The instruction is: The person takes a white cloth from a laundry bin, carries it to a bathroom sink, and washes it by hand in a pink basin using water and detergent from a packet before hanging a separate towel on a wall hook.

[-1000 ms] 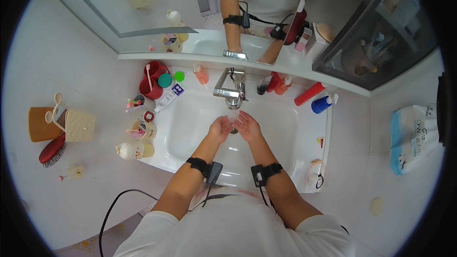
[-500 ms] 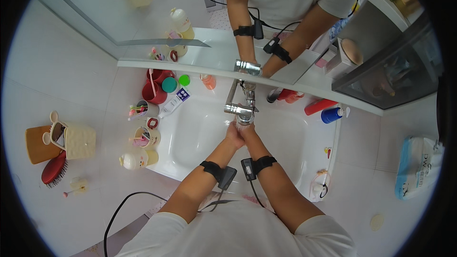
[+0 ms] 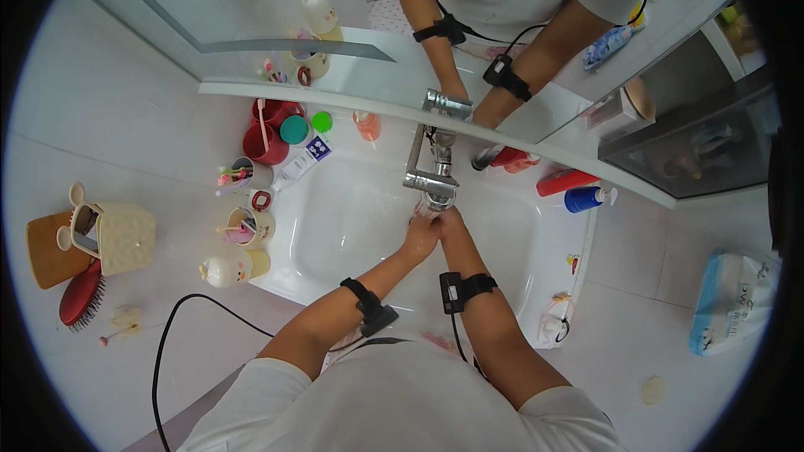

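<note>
Both hands meet over the white washbasin point(image 3: 331, 238), just below the chrome tap point(image 3: 433, 184). My left hand point(image 3: 420, 238) shows its back and presses against the right one, its fingers partly under the spout. My right hand point(image 3: 450, 221) lies close beside it, fingers mostly hidden by the tap and the other hand. What looks like water runs over the fingers at the spout. No object shows in either hand. A black strap with a small box and cable circles each forearm.
Left of the basin stand red cups point(image 3: 265, 144), a toothpaste tube point(image 3: 303, 162), a toothbrush cup point(image 3: 257, 173) and a duck-shaped bottle point(image 3: 228, 269). Blue point(image 3: 584, 199) and red point(image 3: 566, 182) bottles are at right. A mirror point(image 3: 360, 59) rises behind the tap.
The hands stay together under the tap but have turned: the left hand's back now shows more, and the left elbow has swung outward. The whole view has shifted slightly.
</note>
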`<state>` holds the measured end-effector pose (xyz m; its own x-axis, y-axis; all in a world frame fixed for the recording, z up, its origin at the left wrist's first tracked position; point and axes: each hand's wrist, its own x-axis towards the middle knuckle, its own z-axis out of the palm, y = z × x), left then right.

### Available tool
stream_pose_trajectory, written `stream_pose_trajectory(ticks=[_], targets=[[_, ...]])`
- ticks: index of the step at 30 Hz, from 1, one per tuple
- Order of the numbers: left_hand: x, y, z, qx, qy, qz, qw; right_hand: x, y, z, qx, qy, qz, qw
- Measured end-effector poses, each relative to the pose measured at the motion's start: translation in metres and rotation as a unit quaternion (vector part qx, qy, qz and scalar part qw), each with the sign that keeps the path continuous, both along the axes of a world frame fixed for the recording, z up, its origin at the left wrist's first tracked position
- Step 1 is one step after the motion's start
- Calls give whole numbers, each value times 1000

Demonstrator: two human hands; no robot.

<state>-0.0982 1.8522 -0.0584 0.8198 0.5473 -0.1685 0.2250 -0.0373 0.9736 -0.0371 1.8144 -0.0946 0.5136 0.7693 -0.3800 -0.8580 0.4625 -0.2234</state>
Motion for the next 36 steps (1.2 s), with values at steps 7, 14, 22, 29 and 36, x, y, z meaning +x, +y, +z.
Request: stream_pose_trajectory(ticks=[7, 14, 22, 29, 36], targets=[[9, 7, -46, 12, 57, 41, 997, -53, 8, 45, 37, 127, -73, 988], [1, 28, -47, 67, 173, -58, 981, -45, 13, 21, -255, -129, -5, 958], [6, 28, 24, -221, 74, 90, 968, -24, 27, 25, -257, -234, -68, 935], [-1, 4, 29, -496, -74, 207, 840, -15, 26, 11, -368, -395, -47, 841], [-7, 11, 37, -541, 36, -10, 840, -4, 23, 9, -177, -111, -112, 972]])
